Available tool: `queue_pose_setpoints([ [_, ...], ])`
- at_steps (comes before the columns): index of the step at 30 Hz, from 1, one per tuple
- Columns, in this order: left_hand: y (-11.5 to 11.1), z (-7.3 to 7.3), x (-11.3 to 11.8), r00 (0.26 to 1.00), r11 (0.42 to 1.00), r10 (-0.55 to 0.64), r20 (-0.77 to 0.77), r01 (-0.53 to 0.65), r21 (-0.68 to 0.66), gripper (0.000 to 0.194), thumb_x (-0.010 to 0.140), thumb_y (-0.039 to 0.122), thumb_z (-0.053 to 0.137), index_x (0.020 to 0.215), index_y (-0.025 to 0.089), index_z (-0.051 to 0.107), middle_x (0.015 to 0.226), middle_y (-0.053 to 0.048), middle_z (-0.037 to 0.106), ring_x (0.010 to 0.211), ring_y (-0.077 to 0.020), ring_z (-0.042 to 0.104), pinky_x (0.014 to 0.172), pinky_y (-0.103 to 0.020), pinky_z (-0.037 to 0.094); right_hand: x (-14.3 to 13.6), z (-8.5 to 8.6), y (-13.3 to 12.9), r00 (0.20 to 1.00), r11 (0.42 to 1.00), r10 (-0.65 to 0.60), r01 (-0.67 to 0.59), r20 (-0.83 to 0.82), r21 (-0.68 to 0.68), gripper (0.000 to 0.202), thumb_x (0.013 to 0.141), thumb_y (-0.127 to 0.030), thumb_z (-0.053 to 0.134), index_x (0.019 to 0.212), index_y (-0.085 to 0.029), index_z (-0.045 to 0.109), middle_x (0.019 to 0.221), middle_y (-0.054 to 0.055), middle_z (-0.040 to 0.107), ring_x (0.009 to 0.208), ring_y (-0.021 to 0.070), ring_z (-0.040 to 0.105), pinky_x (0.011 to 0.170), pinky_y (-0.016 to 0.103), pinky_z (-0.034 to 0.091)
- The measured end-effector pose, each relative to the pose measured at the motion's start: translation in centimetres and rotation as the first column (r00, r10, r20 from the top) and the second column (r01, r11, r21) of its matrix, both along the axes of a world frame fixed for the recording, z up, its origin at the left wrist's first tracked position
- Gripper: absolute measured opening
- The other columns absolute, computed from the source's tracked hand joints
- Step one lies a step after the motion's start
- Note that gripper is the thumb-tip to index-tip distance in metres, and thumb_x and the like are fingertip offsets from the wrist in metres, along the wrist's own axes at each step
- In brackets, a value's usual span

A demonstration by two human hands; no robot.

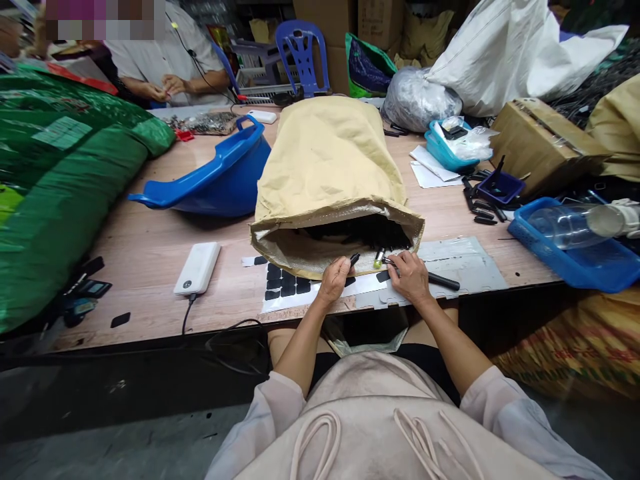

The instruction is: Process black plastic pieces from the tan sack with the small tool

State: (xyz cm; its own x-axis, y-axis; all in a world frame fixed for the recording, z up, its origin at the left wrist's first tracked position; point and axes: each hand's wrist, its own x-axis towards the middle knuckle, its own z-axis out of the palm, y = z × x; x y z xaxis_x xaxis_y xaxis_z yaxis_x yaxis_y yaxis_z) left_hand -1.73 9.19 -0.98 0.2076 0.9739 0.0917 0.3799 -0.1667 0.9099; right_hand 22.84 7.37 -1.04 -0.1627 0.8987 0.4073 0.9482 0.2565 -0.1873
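My left hand (335, 280) pinches a small black piece (355, 259) at the mouth of a tan woven sack (333, 157). My right hand (411, 277) is closed around a tool with a long black handle (444, 281); its thin dark front end points left, and its kind is unclear. Between my hands, at the sack's lower lip, is a small silver and yellow-green item (379, 259). The sack lies on its side, its mouth facing me, with a dark heap of black pieces (370, 230) inside. Under my hands lies a white sheet with black square stickers (289, 283).
A white power bank (197, 268) with a cable and a tilted blue basin (220, 170) stand left. Green sacks (75, 200) fill the far left. To the right are a blue tray (590, 257) with a plastic bottle and a cardboard box (547, 137). Another person (170, 60) sits across.
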Motion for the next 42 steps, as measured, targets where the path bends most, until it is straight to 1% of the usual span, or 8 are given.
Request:
queue_pose_setpoints([
  [4,-0.08,0.31,0.02,1.0,1.0,0.003,0.017,-0.003,0.007,0.045,0.104,0.052,0.038,0.077,0.022,0.057,0.081,-0.003,0.064,0.084,-0.0192,0.062,0.081,-0.03,0.05,-0.08,0.08,0.15,1.0,1.0,-0.015,0.016,0.025,-0.013,0.025,0.102,-0.034,0.053,0.111,-0.022,0.074,0.1,0.008,0.065,0.095,0.0238,0.052,0.082,0.035,0.036],
  [8,-0.13,0.52,0.01,1.0,1.0,0.001,0.008,-0.001,0.019,0.038,0.102,0.048,0.044,0.078,0.022,0.055,0.08,-0.002,0.063,0.082,-0.0183,0.061,0.08,-0.029,0.048,-0.1,0.13,0.27,1.0,0.999,-0.014,0.015,0.028,-0.039,0.027,0.104,-0.034,0.051,0.112,-0.023,0.073,0.1,0.008,0.065,0.096,0.0239,0.051,0.082,0.035,0.034],
  [17,-0.29,0.48,0.15,0.993,0.995,0.023,-0.12,-0.011,0.098,0.027,0.098,0.039,0.054,0.077,0.021,0.057,0.077,0.0,0.058,0.078,-0.0174,0.055,0.076,-0.03,0.043,-0.43,0.65,0.16,0.996,0.994,-0.041,0.048,0.074,-0.094,0.028,0.105,-0.034,0.048,0.112,-0.023,0.072,0.101,0.01,0.062,0.096,0.0246,0.048,0.081,0.036,0.031],
  [27,-0.14,0.76,0.52,0.991,0.994,0.021,-0.129,-0.007,0.108,0.025,0.096,0.035,0.057,0.076,0.021,0.056,0.076,0.0,0.058,0.077,-0.0173,0.054,0.075,-0.029,0.041,-0.43,0.98,0.35,0.988,0.992,-0.059,0.074,0.143,-0.099,0.028,0.106,-0.034,0.047,0.112,-0.021,0.07,0.103,0.01,0.062,0.097,0.0254,0.048,0.081,0.036,0.032],
  [34,0.14,0.71,0.69,0.984,0.994,0.037,-0.176,-0.019,0.103,0.025,0.096,0.036,0.057,0.075,0.022,0.056,0.076,0.0,0.059,0.078,-0.0179,0.054,0.074,-0.03,0.039,-0.27,0.74,0.52,0.99,0.994,-0.046,0.059,0.131,-0.094,0.028,0.106,-0.035,0.047,0.113,-0.022,0.07,0.103,0.01,0.062,0.096,0.0252,0.048,0.082,0.035,0.032],
  [42,0.33,0.39,0.79,0.985,0.989,-0.011,-0.175,0.037,0.143,0.03,0.099,0.036,0.05,0.073,0.022,0.055,0.076,-0.001,0.06,0.08,-0.0184,0.056,0.078,-0.031,0.04,-0.27,0.68,0.53,0.992,0.995,-0.048,0.058,0.113,-0.084,0.027,0.105,-0.035,0.048,0.111,-0.022,0.071,0.102,0.009,0.063,0.096,0.0244,0.048,0.081,0.035,0.032],
])
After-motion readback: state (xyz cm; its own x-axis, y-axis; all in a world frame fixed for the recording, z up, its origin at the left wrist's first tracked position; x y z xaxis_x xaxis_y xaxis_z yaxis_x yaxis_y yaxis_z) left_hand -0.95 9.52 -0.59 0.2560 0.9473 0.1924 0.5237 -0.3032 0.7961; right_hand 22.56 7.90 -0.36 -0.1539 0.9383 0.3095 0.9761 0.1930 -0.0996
